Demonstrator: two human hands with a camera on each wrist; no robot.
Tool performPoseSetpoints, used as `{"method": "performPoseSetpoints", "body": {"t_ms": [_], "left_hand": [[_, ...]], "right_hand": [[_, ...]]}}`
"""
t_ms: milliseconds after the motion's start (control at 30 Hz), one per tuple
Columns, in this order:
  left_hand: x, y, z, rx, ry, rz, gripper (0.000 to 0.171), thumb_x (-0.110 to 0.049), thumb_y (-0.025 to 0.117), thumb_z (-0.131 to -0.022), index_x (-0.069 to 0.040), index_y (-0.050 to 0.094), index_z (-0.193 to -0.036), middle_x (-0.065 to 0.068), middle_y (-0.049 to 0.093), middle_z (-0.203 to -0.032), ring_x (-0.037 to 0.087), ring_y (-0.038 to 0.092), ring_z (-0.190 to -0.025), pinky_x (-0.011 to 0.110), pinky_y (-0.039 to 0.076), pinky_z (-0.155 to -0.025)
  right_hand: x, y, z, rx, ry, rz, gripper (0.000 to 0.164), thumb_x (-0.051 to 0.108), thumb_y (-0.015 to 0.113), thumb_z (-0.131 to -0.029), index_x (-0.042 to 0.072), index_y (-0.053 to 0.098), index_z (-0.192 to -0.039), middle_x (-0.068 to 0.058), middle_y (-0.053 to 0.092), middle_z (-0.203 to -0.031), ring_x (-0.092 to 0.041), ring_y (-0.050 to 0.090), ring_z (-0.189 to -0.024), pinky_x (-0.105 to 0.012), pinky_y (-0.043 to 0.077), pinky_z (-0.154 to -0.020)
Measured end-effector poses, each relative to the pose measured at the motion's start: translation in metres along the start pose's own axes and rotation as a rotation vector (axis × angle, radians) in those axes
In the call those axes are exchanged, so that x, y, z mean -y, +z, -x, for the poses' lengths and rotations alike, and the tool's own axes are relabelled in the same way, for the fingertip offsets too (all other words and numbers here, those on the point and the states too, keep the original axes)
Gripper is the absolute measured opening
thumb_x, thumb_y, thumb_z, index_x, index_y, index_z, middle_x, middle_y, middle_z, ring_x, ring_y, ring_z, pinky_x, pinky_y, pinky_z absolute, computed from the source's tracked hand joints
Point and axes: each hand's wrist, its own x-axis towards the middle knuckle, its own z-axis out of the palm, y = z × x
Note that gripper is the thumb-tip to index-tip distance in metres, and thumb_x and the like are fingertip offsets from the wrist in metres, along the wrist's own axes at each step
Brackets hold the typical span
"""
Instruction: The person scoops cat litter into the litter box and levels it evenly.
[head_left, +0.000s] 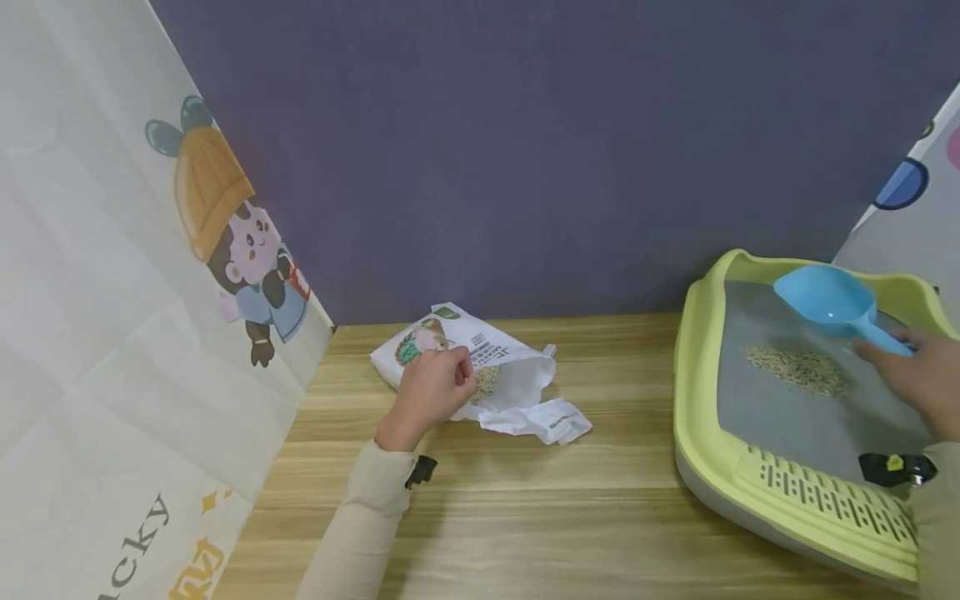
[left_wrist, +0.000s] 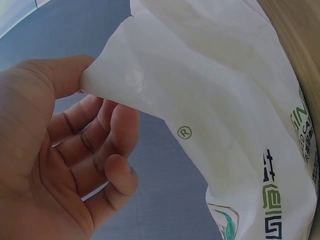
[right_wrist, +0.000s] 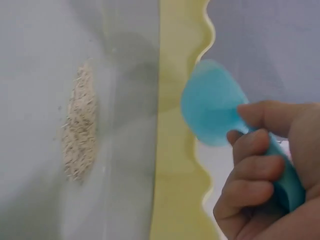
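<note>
My left hand (head_left: 435,387) pinches the edge of a white printed cat litter bag (left_wrist: 200,90), thumb against fingers. The bag lies on its side, its torn mouth facing right, with pale pellets (head_left: 486,382) showing inside. My right hand (head_left: 918,375) grips the handle of a blue scoop (head_left: 828,296) above the litter box (head_left: 697,375), which has a yellow-green rim. In the right wrist view the fingers curl round the scoop's handle (right_wrist: 285,182). Below the scoop, a small heap of pellets (head_left: 798,371) rests on the box's grey floor. No pellets are visible in the scoop's bowl.
The wooden tabletop (head_left: 540,517) carries the bag and the box. A dark blue-grey wall (head_left: 525,167) stands behind them. On the left hangs a white sheet (head_left: 90,250) with cartoon prints. A slotted step (head_left: 832,500) forms the box's near side.
</note>
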Motion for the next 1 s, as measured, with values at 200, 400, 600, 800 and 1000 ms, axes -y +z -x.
{"method": "performPoseSetpoints", "body": {"t_ms": [200, 400, 600, 800, 1000], "left_hand": [[0.000, 0.000, 0.000, 0.000, 0.000, 0.008, 0.016, -0.014, 0.068, -0.085, -0.019, 0.061, -0.072, -0.009, 0.054, -0.057, 0.006, 0.046, -0.049, 0.026, 0.039, -0.048], [0.000, 0.000, 0.000, -0.005, 0.001, 0.007, 0.017, -0.014, 0.068, -0.086, -0.020, 0.060, -0.072, -0.010, 0.053, -0.057, 0.006, 0.046, -0.049, 0.026, 0.038, -0.048], [0.001, 0.001, 0.000, -0.015, 0.002, 0.006, 0.017, -0.013, 0.068, -0.085, -0.019, 0.060, -0.071, -0.009, 0.054, -0.057, 0.006, 0.046, -0.049, 0.026, 0.039, -0.049], [-0.001, 0.000, 0.000, -0.017, 0.000, 0.009, 0.017, -0.013, 0.068, -0.085, -0.019, 0.060, -0.072, -0.009, 0.054, -0.058, 0.007, 0.046, -0.050, 0.027, 0.038, -0.049], [0.000, 0.000, 0.000, -0.015, -0.002, -0.002, 0.016, -0.013, 0.068, -0.085, -0.019, 0.060, -0.072, -0.009, 0.053, -0.057, 0.007, 0.046, -0.049, 0.027, 0.038, -0.049]], "right_hand": [[0.024, -0.005, 0.008, -0.015, -0.030, -0.051, 0.066, 0.030, 0.052, -0.103, -0.014, 0.033, -0.149, -0.045, 0.038, -0.139, -0.060, 0.042, -0.115, -0.068, 0.040, -0.082], [0.060, -0.012, 0.032, 0.009, -0.231, -0.006, 0.056, 0.032, 0.058, -0.101, -0.012, 0.052, -0.137, -0.035, 0.058, -0.114, -0.039, 0.053, -0.087, -0.040, 0.041, -0.061], [0.095, -0.008, 0.062, 0.045, -0.483, 0.046, 0.053, 0.038, 0.067, -0.097, -0.005, 0.064, -0.128, -0.010, 0.064, -0.083, -0.015, 0.044, -0.065, -0.031, 0.034, -0.053], [0.121, 0.000, 0.090, 0.155, -0.633, 0.091, 0.047, 0.036, 0.070, -0.096, 0.001, 0.068, -0.127, -0.010, 0.067, -0.088, -0.013, 0.048, -0.070, -0.028, 0.034, -0.057], [0.143, 0.015, 0.121, 0.305, -0.737, 0.089, 0.026, 0.033, 0.070, -0.096, 0.016, 0.071, -0.116, 0.002, 0.058, -0.081, -0.007, 0.046, -0.064, -0.027, 0.036, -0.057]]}}
